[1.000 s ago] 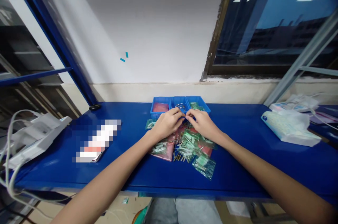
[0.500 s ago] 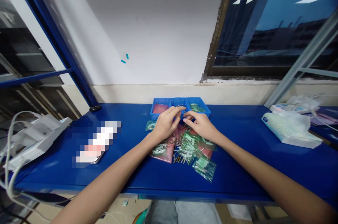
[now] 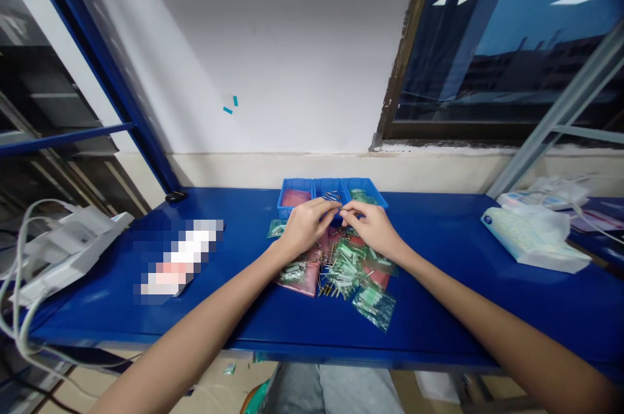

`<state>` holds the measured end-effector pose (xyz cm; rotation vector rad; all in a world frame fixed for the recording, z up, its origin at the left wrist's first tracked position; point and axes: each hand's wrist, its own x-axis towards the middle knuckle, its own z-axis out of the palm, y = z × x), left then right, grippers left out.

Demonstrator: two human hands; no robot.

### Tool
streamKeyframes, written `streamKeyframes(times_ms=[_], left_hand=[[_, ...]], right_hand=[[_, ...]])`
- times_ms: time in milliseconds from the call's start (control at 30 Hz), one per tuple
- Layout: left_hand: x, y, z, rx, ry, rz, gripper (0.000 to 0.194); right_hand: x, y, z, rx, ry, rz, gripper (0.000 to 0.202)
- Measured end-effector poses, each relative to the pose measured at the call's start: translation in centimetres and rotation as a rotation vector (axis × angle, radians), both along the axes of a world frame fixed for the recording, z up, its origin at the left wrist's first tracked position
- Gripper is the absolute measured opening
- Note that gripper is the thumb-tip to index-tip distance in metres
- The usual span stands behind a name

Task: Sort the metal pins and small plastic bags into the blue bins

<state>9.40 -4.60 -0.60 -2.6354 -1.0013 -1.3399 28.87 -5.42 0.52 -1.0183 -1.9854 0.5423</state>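
Note:
Three blue bins stand side by side at the back of the table: the left bin (image 3: 296,198) holds pink material, the middle bin (image 3: 332,192) small metal pieces, the right bin (image 3: 361,192) green packets. In front of them my left hand (image 3: 308,224) and my right hand (image 3: 369,225) meet fingertip to fingertip, both pinched. What they hold is too small to name. Beneath and before the hands lie pink bags (image 3: 306,279), a pile of green packets (image 3: 345,264) and loose metal pins (image 3: 329,289). One green packet (image 3: 374,307) lies nearest the front edge.
A tissue packet (image 3: 536,248) lies on the right of the blue table (image 3: 439,310). A power strip with cables (image 3: 73,258) is at the far left, beside a pixelated object (image 3: 182,261). A small black item (image 3: 175,196) sits at the back left.
My two hands have come together, and their fingertips have closed into pinches. The view has shifted slightly.

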Motion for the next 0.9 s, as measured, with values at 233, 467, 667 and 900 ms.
streamKeyframes(times_ms=[233, 467, 667, 900], left_hand=[[-0.1, 0.0, 0.1, 0.102, 0.014, 0.063, 0.019], [0.3, -0.3, 0.6, -0.156, -0.229, -0.005, 0.031], [0.6, 0.1, 0.7, -0.423, -0.334, -0.029, 0.031], [0.7, 0.8, -0.3, -0.577, -0.442, -0.171, 0.013]], right_hand=[[0.1, -0.4, -0.1, 0.358, -0.176, -0.075, 0.019], [0.0, -0.5, 0.2, 0.26, -0.084, -0.124, 0.011], [-0.3, -0.5, 0.0, 0.169, -0.1, -0.056, 0.007], [-0.3, -0.8, -0.2, 0.188, -0.163, -0.052, 0.012]])
